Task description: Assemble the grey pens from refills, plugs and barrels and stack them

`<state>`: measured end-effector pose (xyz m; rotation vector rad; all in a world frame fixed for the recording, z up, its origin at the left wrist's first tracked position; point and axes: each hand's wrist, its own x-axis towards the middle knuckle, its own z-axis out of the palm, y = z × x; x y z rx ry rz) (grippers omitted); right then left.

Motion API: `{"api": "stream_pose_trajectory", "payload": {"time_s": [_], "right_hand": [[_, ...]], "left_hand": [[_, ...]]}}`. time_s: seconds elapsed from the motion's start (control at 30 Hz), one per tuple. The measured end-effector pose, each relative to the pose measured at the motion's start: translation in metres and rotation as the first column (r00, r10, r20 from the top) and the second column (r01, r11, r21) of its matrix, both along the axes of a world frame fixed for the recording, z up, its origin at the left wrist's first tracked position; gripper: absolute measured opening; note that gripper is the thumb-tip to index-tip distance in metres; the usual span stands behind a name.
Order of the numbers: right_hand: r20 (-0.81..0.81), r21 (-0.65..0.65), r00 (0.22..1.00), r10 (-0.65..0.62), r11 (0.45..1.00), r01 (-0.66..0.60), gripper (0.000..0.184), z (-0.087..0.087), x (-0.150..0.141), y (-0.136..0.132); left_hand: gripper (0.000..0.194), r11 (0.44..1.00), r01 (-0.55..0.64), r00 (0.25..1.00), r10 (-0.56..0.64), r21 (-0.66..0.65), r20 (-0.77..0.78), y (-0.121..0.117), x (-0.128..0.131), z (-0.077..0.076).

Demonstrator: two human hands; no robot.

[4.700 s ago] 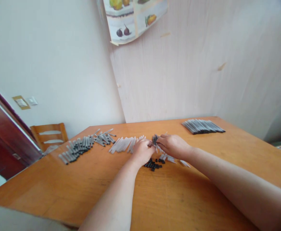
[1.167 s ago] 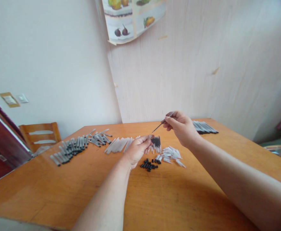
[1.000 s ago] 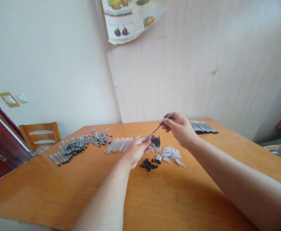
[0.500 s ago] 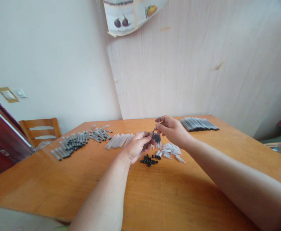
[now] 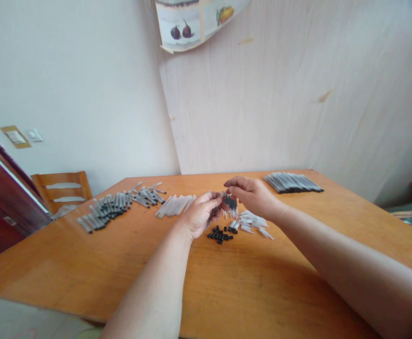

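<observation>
My left hand (image 5: 199,214) is closed around a slim pen (image 5: 212,215), whose dark part shows below the fingers. At the pen's upper end, the thumb and forefinger of my right hand (image 5: 253,195) are pinched together; the small part between them is hard to make out. Just beyond the hands lies a row of dark pen refills (image 5: 231,204), partly hidden by my fingers. Small black plugs (image 5: 220,235) are heaped below my left hand. Under my right hand lie translucent white caps (image 5: 251,220). Clear pen barrels (image 5: 175,206) lie side by side left of my left hand.
A spread of translucent pens with black ends (image 5: 111,207) covers the left of the wooden table (image 5: 227,292). More black-ended pens (image 5: 292,182) lie in a neat row at the far right. A chair (image 5: 62,188) stands beyond the left edge; a wall (image 5: 262,103) rises behind.
My right hand has come down slightly, its fingers now closer to my left hand at the pen's upper end. The pen tilts differently in my left hand. The view has shifted a little.
</observation>
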<state>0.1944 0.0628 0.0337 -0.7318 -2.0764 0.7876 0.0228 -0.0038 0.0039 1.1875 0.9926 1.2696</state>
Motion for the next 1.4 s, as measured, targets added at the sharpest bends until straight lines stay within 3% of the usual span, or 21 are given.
{"api": "stream_pose_trajectory", "payload": {"time_s": [0.13, 0.27, 0.37, 0.43, 0.57, 0.7, 1.03, 1.4], "right_hand": [[0.026, 0.042, 0.999, 0.025, 0.999, -0.026, 0.022, 0.001, -0.001, -0.001], [0.047, 0.03, 0.996, -0.074, 0.997, 0.073, 0.019, 0.003, 0.002, 0.003], [0.146, 0.058, 0.979, -0.142, 0.989, 0.135, 0.015, 0.007, 0.01, 0.009], [0.267, 0.085, 0.957, -0.113, 0.992, 0.094, 0.014, 0.01, 0.016, 0.012], [0.549, 0.046, 0.834, 0.052, 0.995, -0.092, 0.016, 0.013, 0.026, 0.015], [0.709, 0.009, 0.695, 0.121, 0.984, -0.18, 0.016, 0.012, 0.028, 0.013], [0.757, -0.096, 0.59, 0.282, 0.94, -0.327, 0.013, 0.002, 0.016, -0.005], [0.819, -0.006, 0.544, 0.183, 0.95, -0.311, 0.016, -0.002, 0.008, -0.016]], "left_hand": [[0.023, 1.0, -0.009, 1.0, 0.009, 0.0, 0.008, -0.001, 0.001, 0.001], [0.024, 0.999, -0.036, 0.999, 0.036, -0.014, 0.016, -0.003, 0.0, 0.004], [0.025, 0.998, -0.064, 0.998, 0.065, -0.012, 0.017, -0.005, 0.001, 0.008], [0.024, 0.997, -0.078, 0.997, 0.078, -0.013, 0.015, -0.005, 0.001, 0.01], [0.023, 0.996, -0.086, 0.996, 0.086, -0.015, 0.009, -0.006, 0.001, 0.01], [0.023, 0.996, -0.085, 0.996, 0.085, -0.012, 0.004, -0.006, 0.0, 0.008], [0.02, 0.992, -0.123, 0.992, 0.123, -0.029, 0.016, -0.005, 0.0, 0.009], [0.019, 0.992, -0.118, 0.992, 0.12, -0.044, 0.039, -0.004, -0.001, 0.01]]}}
